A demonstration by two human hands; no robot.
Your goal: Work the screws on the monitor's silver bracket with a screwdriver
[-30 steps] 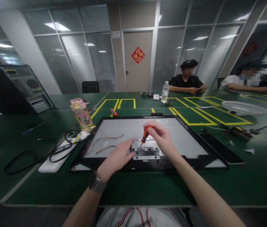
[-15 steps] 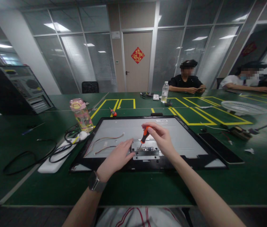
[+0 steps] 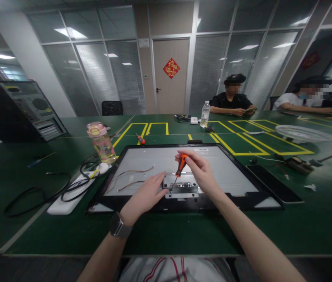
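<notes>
A large flat display panel point(image 3: 227, 172) with a black frame and a grey back lies before me on the green table. On its near middle part sits a metal bracket point(image 3: 186, 189). My right hand point(image 3: 199, 171) grips an orange and black screwdriver point(image 3: 181, 165), tilted, with its tip down at the bracket's left end. Fingers outstretched, my left hand point(image 3: 146, 192) rests on the panel, its fingertips at the bracket's left edge. Thin wires point(image 3: 130, 171) lie on the panel to the left of the bracket.
Left of the panel are a white power strip point(image 3: 66, 203), black cables and a pink-lidded bottle point(image 3: 103, 145). A black slab-like device point(image 3: 271, 184) lies to the right. Further off stand a clear bottle point(image 3: 205, 114) and a computer case point(image 3: 22, 109). Two people sit across the table.
My right hand's fingers have shifted slightly on the screwdriver's handle, which is a little more upright. My left hand and the panel stay where they were.
</notes>
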